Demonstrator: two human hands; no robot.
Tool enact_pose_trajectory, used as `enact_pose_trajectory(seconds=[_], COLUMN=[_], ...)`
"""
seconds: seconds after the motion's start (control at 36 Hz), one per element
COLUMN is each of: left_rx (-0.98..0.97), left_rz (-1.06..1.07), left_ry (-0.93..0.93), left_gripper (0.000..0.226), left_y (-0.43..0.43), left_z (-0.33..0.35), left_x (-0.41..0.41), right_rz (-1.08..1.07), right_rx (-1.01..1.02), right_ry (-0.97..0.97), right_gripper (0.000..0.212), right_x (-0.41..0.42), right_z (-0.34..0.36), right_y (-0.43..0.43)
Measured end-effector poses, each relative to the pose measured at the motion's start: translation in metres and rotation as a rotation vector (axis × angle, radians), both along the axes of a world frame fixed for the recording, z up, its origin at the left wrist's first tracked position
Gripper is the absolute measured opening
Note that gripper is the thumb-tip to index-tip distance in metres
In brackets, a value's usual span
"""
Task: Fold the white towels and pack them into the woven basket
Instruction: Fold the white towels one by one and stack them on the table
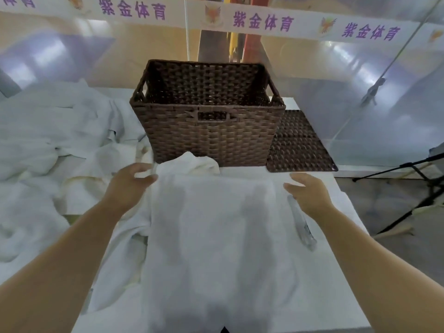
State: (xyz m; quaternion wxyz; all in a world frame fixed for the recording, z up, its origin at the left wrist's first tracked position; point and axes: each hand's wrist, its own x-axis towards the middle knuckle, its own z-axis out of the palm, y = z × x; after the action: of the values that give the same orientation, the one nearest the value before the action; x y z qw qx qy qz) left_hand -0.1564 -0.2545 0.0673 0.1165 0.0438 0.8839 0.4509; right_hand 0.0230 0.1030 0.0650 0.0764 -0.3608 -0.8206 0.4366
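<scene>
The towel (216, 236) I am working on lies spread flat in the lower middle of the frame. It is a white sheet running from the bottom edge up to just short of the basket, and it rests on the white table (336, 272).

My left hand (129, 183) is at the towel's far left corner with its fingers bent over the edge. The hand is blurred, so I cannot tell whether it is gripping the cloth or only touching it. My right hand (310, 193) is at the far right corner, fingers loose and fairly straight, holding nothing.

At the towel's top edge, a bunched lump of white cloth (199, 162) sits against the foot of the basket. I cannot tell whether it belongs to the same towel.

The brown woven basket (209, 138) stands upright in the upper middle of the frame, with its handle cut-out facing me. A flat woven panel (298, 145) of the same brown lies on the table beside it on the right, touching its lower corner.

A clear plastic item (301, 224), too blurred to name, lies on the table just right of the towel, near my right wrist.

The left side of the frame is filled by a rumpled pile of white towels (48, 140). A white banner (264, 21) with purple characters runs across the top. A black stand (406, 165) is at the right edge, off the table.
</scene>
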Motion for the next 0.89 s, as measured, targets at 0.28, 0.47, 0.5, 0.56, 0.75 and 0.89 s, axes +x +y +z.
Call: enact_pose_trajectory(seconds=[0.28, 0.47, 0.5, 0.56, 0.75, 0.89], left_rx=[-0.046, -0.117, -0.13, -0.179, -0.401, -0.434], left_rz=[-0.176, -0.292, -0.333, -0.406, -0.532, -0.579], left_ry=[-0.038, -0.145, -0.142, -0.134, -0.022, 0.03], left_gripper=[0.011, 0.018, 0.019, 0.02, 0.025, 0.049], left_y=[0.015, 0.012, 0.01, 0.005, -0.017, -0.021], left_z=[-0.057, -0.103, -0.109, -0.121, -0.148, -0.148], left_x=[0.069, 0.146, 0.156, 0.175, 0.234, 0.253], right_rz=[0.216, 0.367, 0.402, 0.473, 0.79, 0.853], right_rx=[0.025, 0.049, 0.063, 0.078, 0.216, 0.294], right_ry=[-0.211, -0.338, -0.35, -0.405, -0.497, -0.449], right_gripper=[0.012, 0.01, 0.012, 0.02, 0.042, 0.052], right_x=[0.038, 0.086, 0.093, 0.108, 0.158, 0.173], right_z=[-0.043, -0.074, -0.079, -0.09, -0.125, -0.135], right_y=[-0.029, -0.053, -0.056, -0.062, -0.067, -0.066])
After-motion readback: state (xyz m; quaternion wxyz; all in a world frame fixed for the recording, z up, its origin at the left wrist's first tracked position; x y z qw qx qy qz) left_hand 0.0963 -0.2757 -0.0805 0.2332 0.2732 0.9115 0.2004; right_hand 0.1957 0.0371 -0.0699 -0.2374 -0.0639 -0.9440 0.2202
